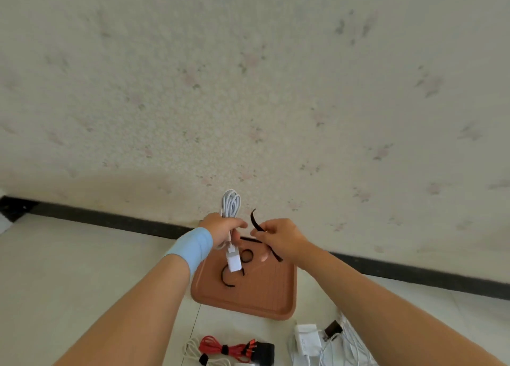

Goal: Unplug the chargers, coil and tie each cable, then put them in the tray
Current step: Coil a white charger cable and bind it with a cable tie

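Nearest to me on the pale floor lie a red cable (220, 347) bundled with black ties, a white cable (198, 354) tied the same way just left of it, and a black charger (265, 352) touching the red bundle's right end. To the right of those, a white charger (307, 341) sits among loose white cables (339, 346), not coiled.

Beyond them is the brown tray (262, 296), flat on the floor near the wall. In it are a black tie closed in a small ring (246, 255) and a black strap (225, 280) lying in an open curve.

Above the tray, my left hand (220, 230), with a light blue wristband (191, 248), is curled around a coiled white cable (231, 204). Its loops stand up out of my fist and its white plug (234, 261) hangs below. My right hand (278, 238), just beside it, pinches a black tie strap (255, 222) between thumb and fingers, both ends sticking free.

Behind runs a dark baseboard (110, 216) under faded floral wallpaper (248, 90).
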The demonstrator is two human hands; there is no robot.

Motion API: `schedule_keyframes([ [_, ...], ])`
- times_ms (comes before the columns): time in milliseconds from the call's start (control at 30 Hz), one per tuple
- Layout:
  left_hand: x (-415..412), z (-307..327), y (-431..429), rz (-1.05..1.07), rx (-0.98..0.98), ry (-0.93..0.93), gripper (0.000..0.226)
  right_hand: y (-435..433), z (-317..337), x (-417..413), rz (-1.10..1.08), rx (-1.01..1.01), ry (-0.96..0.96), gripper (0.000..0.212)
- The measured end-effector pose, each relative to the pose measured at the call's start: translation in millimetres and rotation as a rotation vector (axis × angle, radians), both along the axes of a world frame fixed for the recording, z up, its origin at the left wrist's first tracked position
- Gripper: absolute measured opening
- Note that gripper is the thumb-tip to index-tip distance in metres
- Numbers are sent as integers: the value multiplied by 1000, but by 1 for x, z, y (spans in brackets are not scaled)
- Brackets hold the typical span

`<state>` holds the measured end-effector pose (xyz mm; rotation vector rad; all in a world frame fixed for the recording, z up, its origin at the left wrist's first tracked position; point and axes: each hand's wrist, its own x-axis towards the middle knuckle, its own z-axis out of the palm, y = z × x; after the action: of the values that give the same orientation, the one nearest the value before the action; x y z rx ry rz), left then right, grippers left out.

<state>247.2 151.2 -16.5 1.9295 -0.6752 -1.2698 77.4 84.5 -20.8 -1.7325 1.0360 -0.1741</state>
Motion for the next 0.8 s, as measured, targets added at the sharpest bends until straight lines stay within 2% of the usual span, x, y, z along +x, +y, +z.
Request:
schedule_keyframes([
  [133,-30,67,15,-67,-195,271,26,13,66,-37,-105,36,-131,18],
  [200,-48,94,24,-146,-217,334,25,19,93,-51,-118,-32,-123,24],
  [300,-87,137,42,-315,-217,297,25,32,140,-77,-190,-134,-173,30],
  [400,-120,168,60,-469,-225,266,22,46,175,-99,-227,-102,-345,27],
  [467,-137,180,70,-541,-224,228,22,57,190,-109,-202,-87,-414,39],
  [533,-150,185,76,-581,-229,133,23,68,199,-115,-179,-158,-372,54],
  [600,-162,188,78,-595,-243,74,22,75,206,-119,-186,-247,-251,60],
  [733,-175,191,73,-581,-230,-1,18,72,215,-130,-226,-266,20,51],
  [800,-178,191,69,-597,-225,-30,22,69,217,-136,-226,-250,54,46],
])
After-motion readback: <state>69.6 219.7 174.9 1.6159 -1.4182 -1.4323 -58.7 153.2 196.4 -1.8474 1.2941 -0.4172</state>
